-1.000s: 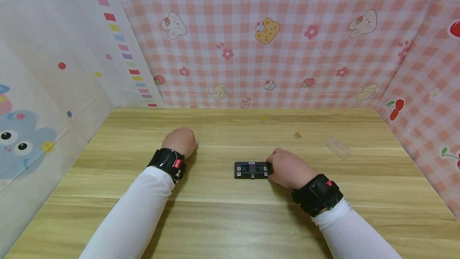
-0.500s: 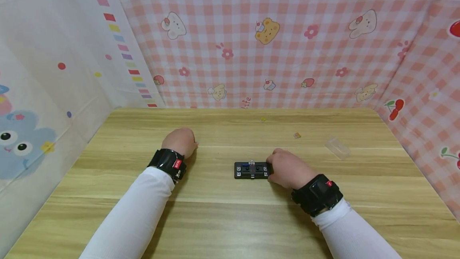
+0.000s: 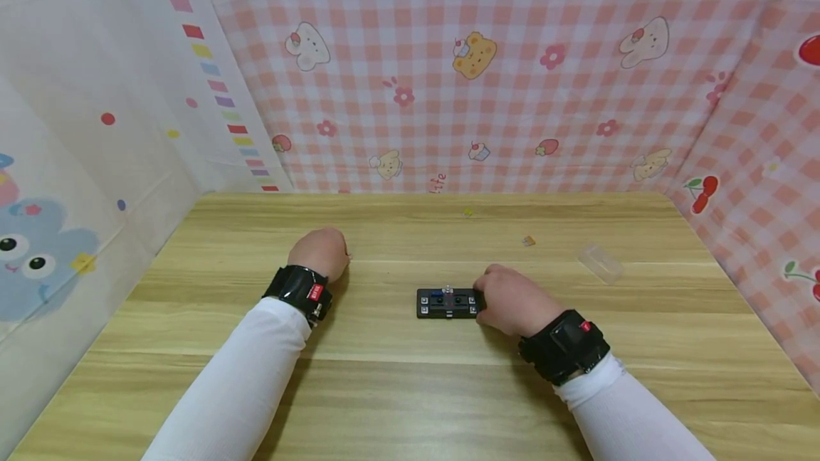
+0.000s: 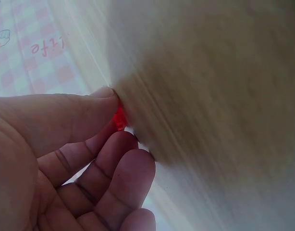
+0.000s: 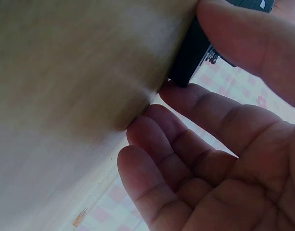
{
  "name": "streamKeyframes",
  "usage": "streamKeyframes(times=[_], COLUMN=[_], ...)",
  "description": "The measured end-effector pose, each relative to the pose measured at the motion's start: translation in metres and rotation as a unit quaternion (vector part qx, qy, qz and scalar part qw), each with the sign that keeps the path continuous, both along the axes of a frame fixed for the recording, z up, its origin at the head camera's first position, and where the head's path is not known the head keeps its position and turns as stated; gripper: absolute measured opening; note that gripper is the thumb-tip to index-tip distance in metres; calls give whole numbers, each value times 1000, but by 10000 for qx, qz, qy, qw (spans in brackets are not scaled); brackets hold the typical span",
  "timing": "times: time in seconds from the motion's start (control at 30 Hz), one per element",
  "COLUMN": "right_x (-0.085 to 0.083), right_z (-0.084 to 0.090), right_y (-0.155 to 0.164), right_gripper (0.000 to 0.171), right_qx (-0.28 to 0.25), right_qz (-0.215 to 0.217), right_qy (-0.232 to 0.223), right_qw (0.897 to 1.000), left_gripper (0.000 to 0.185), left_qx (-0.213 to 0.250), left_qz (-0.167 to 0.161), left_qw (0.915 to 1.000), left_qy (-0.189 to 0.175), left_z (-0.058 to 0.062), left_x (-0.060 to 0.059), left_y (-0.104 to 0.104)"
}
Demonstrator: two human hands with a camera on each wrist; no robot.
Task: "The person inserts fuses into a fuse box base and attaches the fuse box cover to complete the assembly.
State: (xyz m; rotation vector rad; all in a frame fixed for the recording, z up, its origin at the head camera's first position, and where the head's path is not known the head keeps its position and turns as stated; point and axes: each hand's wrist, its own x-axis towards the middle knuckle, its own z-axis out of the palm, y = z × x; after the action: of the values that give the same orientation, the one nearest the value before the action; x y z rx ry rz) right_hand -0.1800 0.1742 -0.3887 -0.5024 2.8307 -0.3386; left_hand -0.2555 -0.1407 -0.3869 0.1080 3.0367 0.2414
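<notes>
- Over the last second almost nothing changed: both my hands stayed where they had been, and the small black rectangular plastic block with square sockets [image 3: 447, 303] had not shifted on the light wooden table [image 3: 410, 390]. I judged this a pause, with the work holding steady rather than advancing.
- My right hand [image 3: 510, 300] gripped the block's right end, thumb on one side and a finger [image 5: 195, 103] against the other, as the right wrist view showed.
- My left hand [image 3: 318, 251] rested knuckles-up well to the left of the block, its thumb and fingertips [image 4: 119, 144] pinching a tiny red translucent piece [image 4: 119, 118] against the table.
- The block lay flat near the table's middle, its long axis running left to right across my view, socket face up. A small clear-topped part [image 3: 448, 291] stood upright at its centre.
- Beyond the block, to its right, lay a clear plastic cover [image 3: 600, 262]; a small orange piece [image 3: 528, 240] and a small yellow piece [image 3: 469, 212] lay farther back, all well apart from it.
</notes>
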Motion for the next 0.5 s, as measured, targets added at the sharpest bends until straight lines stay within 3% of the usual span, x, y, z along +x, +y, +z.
streamKeyframes(times=[0.5], right_x=[0], right_z=[-1], right_y=[0], right_gripper=[39], right_qx=[-18], right_qz=[20], right_qy=[18], right_qw=[10000], left_gripper=[20], left_qx=[108], left_qz=[-53], left_qw=[9999], left_qy=[73], left_z=[-3], left_x=[0], left_y=[2])
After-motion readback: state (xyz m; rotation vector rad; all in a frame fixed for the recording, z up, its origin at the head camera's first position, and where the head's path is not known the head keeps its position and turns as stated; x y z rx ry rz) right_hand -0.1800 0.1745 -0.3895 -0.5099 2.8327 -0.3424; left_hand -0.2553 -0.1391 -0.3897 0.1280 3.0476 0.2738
